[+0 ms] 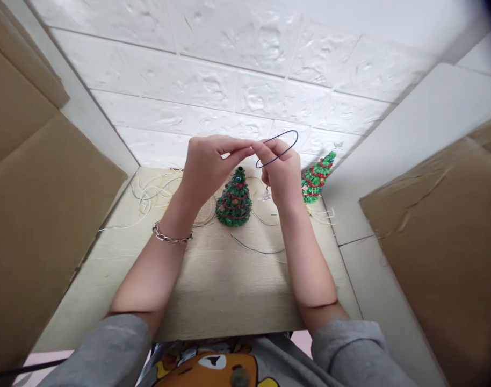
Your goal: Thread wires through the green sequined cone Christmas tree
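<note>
My left hand (213,161) is raised over the table, thumb and fingers pinched together at the fingertips of my right hand (281,169). A thin dark blue wire (297,137) loops out from this pinch and passes over my right hand, whose fingers are curled closed. The bit of wire between the fingertips is mostly covered. Below my right hand a small clear star (265,195) hangs on a short dark wire. Under both hands stands a green beaded Christmas tree (234,201) with red bead garlands and an open top.
A second beaded tree (317,178) leans at the right back, topped by a clear star (338,145). Loose pale wires (146,196) tangle at the left back. A green wire (257,251) lies on the table (229,301). Cardboard (40,226) flanks the left side, more cardboard (442,231) the right.
</note>
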Demonstrator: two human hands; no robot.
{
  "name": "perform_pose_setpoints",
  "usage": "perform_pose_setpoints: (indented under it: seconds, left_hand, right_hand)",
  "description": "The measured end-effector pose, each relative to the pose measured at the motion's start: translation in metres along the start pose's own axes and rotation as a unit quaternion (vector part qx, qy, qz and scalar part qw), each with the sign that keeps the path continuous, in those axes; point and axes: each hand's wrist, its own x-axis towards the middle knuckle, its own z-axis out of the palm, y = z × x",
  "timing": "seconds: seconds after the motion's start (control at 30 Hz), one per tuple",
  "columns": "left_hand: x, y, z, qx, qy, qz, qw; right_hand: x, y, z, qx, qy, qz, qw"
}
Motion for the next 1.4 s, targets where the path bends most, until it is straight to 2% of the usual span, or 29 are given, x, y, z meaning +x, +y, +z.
perform_pose_setpoints:
  seconds: [0.13, 0.27, 0.4, 0.53, 0.7, 0.93, 1.07, 1.2, 1.3, 1.4]
  left_hand:
    - [0.0, 0.0, 0.001, 0.03, 0.01, 0.004, 0.999]
    - [0.0, -0.001, 0.005, 0.065, 0.015, 0.02, 0.998]
    - [-0.001, -0.002, 0.01, 0.079, 0.032, 0.026, 0.996]
    - [-0.001, -0.001, 0.01, 0.024, -0.007, -0.018, 1.0]
    - [0.0, -0.001, 0.006, -0.025, 0.01, -0.065, 0.998]
    - [-0.002, -0.006, 0.008, 0.104, 0.055, 0.007, 0.993]
    - [-0.001, -0.009, 0.009, 0.118, 0.042, 0.035, 0.992]
    - [0.001, -0.01, 0.007, 0.09, 0.011, 0.022, 0.996]
    - [0.002, -0.016, 0.007, 0.073, -0.021, 0.017, 0.997]
    - [0.002, -0.028, 0.012, 0.06, -0.075, 0.021, 0.995]
  right_hand:
    - [0.0, 0.0, -0.004, -0.025, 0.009, 0.001, 1.0]
    - [-0.001, -0.001, 0.0, -0.047, 0.031, -0.027, 0.998]
    - [-0.003, -0.001, 0.008, -0.022, 0.035, -0.005, 0.999]
    - [-0.003, 0.0, 0.011, -0.024, 0.009, 0.029, 0.999]
    - [-0.002, 0.003, 0.011, -0.004, 0.001, 0.065, 0.998]
    - [-0.001, 0.006, 0.017, 0.028, 0.007, 0.103, 0.994]
    - [0.0, 0.004, 0.009, 0.024, 0.014, 0.103, 0.994]
    - [0.005, 0.006, -0.008, 0.011, 0.04, 0.079, 0.996]
    - [0.01, 0.012, -0.018, -0.015, 0.048, 0.052, 0.997]
    - [0.012, 0.019, -0.015, -0.062, 0.038, 0.014, 0.997]
